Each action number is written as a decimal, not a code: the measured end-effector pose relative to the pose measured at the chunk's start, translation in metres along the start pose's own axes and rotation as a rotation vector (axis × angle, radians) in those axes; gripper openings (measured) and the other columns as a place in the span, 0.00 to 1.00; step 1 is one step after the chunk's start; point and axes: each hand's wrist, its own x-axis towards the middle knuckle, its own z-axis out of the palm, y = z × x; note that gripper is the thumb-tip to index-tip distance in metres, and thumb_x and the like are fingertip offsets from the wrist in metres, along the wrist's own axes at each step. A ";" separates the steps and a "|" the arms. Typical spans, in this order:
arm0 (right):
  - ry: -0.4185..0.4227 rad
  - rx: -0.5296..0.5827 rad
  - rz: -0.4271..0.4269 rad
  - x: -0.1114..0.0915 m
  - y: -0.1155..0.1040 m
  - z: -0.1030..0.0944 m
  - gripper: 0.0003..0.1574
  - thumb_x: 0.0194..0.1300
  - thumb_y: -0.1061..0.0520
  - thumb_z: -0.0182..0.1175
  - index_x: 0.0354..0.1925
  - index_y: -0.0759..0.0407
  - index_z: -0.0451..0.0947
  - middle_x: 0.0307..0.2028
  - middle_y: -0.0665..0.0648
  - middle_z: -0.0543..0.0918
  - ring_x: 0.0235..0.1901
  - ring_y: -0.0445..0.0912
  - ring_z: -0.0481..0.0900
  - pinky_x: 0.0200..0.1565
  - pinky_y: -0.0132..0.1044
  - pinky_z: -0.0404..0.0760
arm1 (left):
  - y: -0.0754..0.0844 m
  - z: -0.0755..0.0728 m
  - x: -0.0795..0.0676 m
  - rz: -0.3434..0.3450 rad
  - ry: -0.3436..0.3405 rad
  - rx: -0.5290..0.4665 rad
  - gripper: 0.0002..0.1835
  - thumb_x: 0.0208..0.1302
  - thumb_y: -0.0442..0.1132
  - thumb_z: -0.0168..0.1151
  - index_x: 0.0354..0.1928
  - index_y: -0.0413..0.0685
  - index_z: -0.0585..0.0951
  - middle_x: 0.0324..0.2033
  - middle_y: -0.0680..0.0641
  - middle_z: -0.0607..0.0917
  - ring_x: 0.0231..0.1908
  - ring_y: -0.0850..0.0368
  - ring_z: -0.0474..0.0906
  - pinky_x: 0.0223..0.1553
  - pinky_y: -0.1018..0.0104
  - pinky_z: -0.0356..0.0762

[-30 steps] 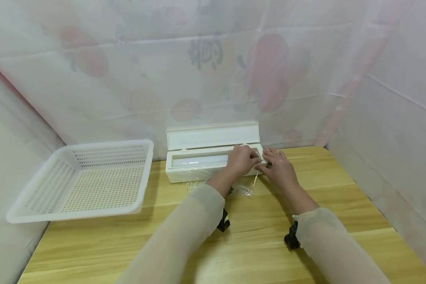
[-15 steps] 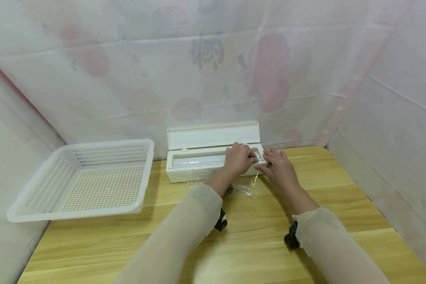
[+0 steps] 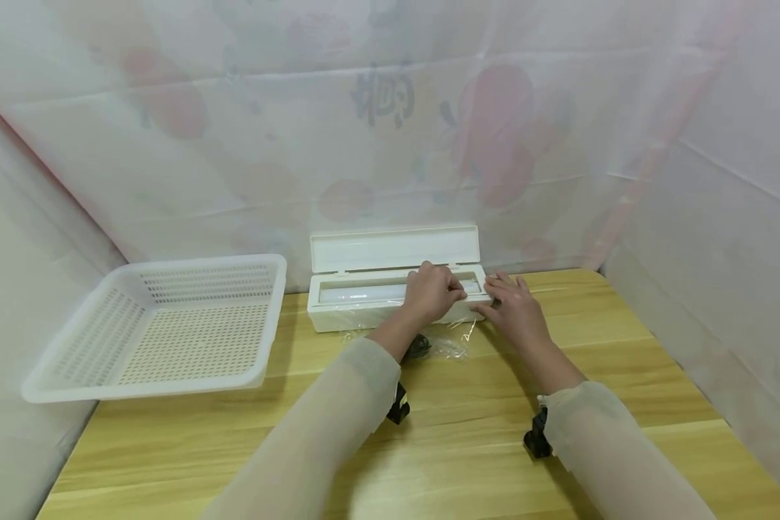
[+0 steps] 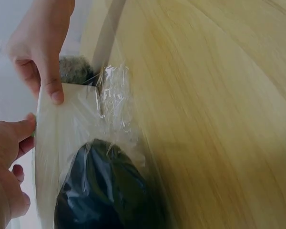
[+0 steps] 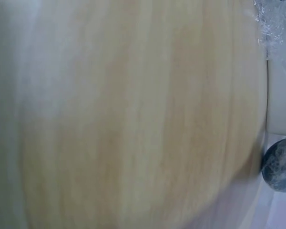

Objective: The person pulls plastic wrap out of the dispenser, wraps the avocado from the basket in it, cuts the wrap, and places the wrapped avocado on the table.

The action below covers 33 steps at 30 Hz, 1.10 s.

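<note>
A long white cling film box [image 3: 351,318] stands on the table with its lid [image 3: 396,249] raised and a white roll [image 3: 360,293] inside. My left hand [image 3: 431,292] pinches a small slide cutter [image 4: 34,128] at the box's front top edge; only a bit of green shows between the fingers. My right hand [image 3: 516,307] grips the right end, its thumb pressed on the front wall. Crumpled cling film [image 3: 451,347] hangs from the front onto the table. A dark, rounded thing [image 4: 102,186] lies beside the front wall, partly under film.
A white perforated plastic basket [image 3: 273,318] stands at the left. Another dark, mottled round thing [image 5: 280,166] sits by the box's right end. Behind the table [image 3: 468,448] hangs a pale printed curtain [image 3: 266,159], with more fabric on both sides.
My left hand has slid a little leftward along the box's front edge, away from the right hand. The right hand keeps its hold on the box's end.
</note>
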 end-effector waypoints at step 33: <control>-0.027 0.026 0.037 0.000 0.011 0.001 0.37 0.55 0.48 0.72 0.56 0.68 0.78 0.59 0.64 0.78 0.66 0.61 0.68 0.71 0.59 0.56 | -0.050 -0.028 -0.027 -0.008 -0.017 0.007 0.08 0.64 0.54 0.64 0.39 0.67 0.90 0.38 0.64 0.87 0.38 0.60 0.69 0.52 0.55 0.70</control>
